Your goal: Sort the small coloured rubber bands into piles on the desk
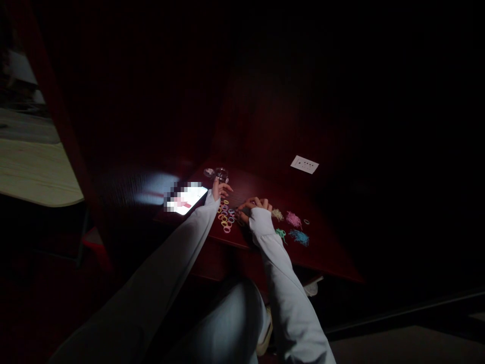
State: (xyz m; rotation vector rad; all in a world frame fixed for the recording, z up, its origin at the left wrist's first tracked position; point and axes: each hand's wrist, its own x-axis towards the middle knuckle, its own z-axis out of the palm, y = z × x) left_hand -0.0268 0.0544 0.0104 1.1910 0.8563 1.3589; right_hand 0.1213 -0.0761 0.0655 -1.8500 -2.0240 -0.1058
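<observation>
In the head view the scene is very dark. My left hand (220,190) rests on a dark red table (326,253), fingers curled, just in front of a small glass jar (221,175); whether it holds anything is unclear. My right hand (253,206) lies palm down with fingers bent beside a cluster of small coloured elastic rings (226,216) between the two hands. Both arms wear pale long sleeves.
A lit phone (186,198) lies left of my left hand. Sorted little piles sit right of my right hand: yellowish (277,214), pink (293,219), green (281,234), blue (299,237). A white socket plate (304,164) is on the wall. A pale table (34,172) stands far left.
</observation>
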